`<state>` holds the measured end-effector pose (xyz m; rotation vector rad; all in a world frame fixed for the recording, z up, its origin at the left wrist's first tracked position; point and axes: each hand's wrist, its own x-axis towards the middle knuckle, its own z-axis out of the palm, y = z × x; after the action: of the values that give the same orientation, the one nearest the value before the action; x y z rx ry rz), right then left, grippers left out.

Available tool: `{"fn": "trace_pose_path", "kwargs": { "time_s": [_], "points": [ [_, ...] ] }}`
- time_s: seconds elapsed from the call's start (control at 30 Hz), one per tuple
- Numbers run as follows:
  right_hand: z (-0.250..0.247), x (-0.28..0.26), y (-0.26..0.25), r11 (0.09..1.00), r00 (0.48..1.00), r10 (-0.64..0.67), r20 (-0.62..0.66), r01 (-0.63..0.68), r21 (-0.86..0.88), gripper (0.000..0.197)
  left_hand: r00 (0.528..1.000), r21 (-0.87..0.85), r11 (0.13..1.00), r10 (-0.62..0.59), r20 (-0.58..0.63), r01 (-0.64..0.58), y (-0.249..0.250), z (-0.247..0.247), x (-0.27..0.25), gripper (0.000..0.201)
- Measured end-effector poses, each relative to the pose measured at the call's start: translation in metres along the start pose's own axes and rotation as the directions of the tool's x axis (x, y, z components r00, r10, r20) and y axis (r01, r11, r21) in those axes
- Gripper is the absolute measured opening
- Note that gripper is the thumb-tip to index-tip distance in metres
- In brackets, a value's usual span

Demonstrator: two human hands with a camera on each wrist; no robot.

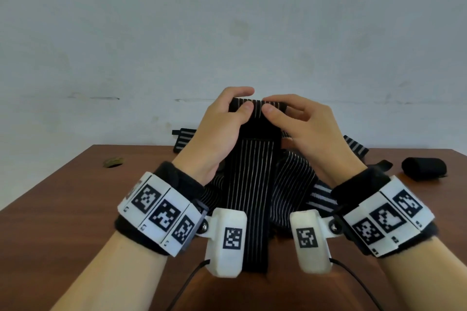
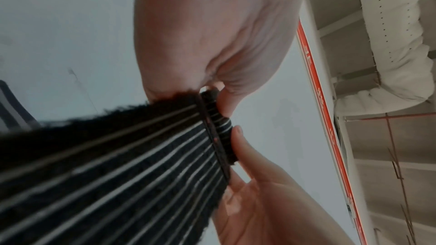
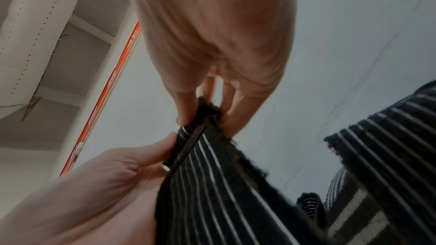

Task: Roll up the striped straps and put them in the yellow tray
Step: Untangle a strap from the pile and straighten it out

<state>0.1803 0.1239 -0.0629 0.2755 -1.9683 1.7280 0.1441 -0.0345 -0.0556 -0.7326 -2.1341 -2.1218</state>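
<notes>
1. We hold one striped strap [image 1: 255, 179] up off the wooden table [image 1: 63, 197] with both hands, its top end turned over into a small, tight roll.
2. Our left hand [image 1: 222, 129] pinches the left part of that roll — thumb on the near face, fingers curled over the top edge behind it.
3. Our right hand [image 1: 300, 121] pinches the right part the same way, its thumb tip just beside the left thumb on the striped face.
4. In the left wrist view the roll sits at the fingertips [image 2: 226, 103], with the strap's flat length running back toward the wrist.
5. The right wrist view shows the same pinch from the other side — the strap [image 3: 212, 183] hangs away below the grip.
6. Below the grip, the strap drops straight down between our wrists and over the table's near edge.
7. Under and behind it lies a loose heap of more striped straps [image 1: 298, 179], with ends showing to either side of the hands.
8. Well to the right of the grip, a black rolled strap [image 1: 423, 168] rests on the table.
</notes>
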Motion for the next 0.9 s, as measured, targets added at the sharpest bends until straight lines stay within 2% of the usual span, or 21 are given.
{"fn": "trace_pose_path", "kwargs": {
  "time_s": [0.1, 0.17, 0.23, 0.33, 0.4, 0.53, 0.7, 0.8, 0.9],
  "points": [
    [0.0003, 0.0016, 0.0000, 0.991, 0.991, -0.124, -0.050, 0.121, -0.065, 0.017, 0.995, -0.098, 0.990, -0.097, 0.013, 0.098, 0.0024, -0.0021, 0.0021, 0.030],
    [0.0023, 0.0010, -0.0006, 0.981, 0.983, -0.173, -0.054, 0.167, -0.102, 0.018, 0.987, -0.052, 0.988, -0.143, 0.073, 0.147, 0.0000, -0.0041, 0.0045, 0.050],
    [0.0035, -0.0002, 0.0002, 0.978, 0.983, -0.179, -0.048, 0.172, -0.115, 0.019, 0.986, -0.003, 0.989, -0.146, 0.076, 0.146, -0.0012, -0.0063, 0.0048, 0.050],
    [0.0024, -0.0012, 0.0006, 0.989, 0.993, -0.119, -0.015, 0.117, -0.091, 0.022, 0.993, -0.039, 0.992, -0.119, 0.021, 0.120, 0.0000, -0.0076, 0.0035, 0.023],
    [0.0032, -0.0011, -0.0007, 0.999, 0.999, -0.044, -0.021, 0.043, -0.030, 0.030, 0.995, -0.073, 0.993, -0.097, 0.009, 0.098, 0.0016, -0.0073, 0.0029, 0.019],
    [0.0054, -0.0014, -0.0032, 0.997, 0.997, 0.073, -0.027, -0.072, 0.032, 0.050, 0.997, -0.149, 0.987, -0.069, -0.032, 0.063, 0.0024, -0.0082, 0.0026, 0.025],
    [0.0054, -0.0023, -0.0018, 0.992, 0.993, 0.103, 0.056, -0.098, -0.082, 0.040, 0.996, -0.311, 0.949, -0.065, -0.055, 0.045, 0.0032, -0.0070, 0.0028, 0.026],
    [0.0040, -0.0008, -0.0037, 0.995, 0.991, 0.093, 0.091, -0.089, -0.050, 0.034, 0.995, -0.402, 0.914, -0.079, -0.055, 0.050, 0.0038, -0.0043, 0.0032, 0.030],
    [0.0040, 0.0005, -0.0061, 0.996, 0.991, 0.089, 0.103, -0.088, -0.013, 0.033, 0.997, -0.410, 0.912, -0.051, -0.055, 0.024, 0.0057, -0.0021, 0.0020, 0.037]
  ]
}}
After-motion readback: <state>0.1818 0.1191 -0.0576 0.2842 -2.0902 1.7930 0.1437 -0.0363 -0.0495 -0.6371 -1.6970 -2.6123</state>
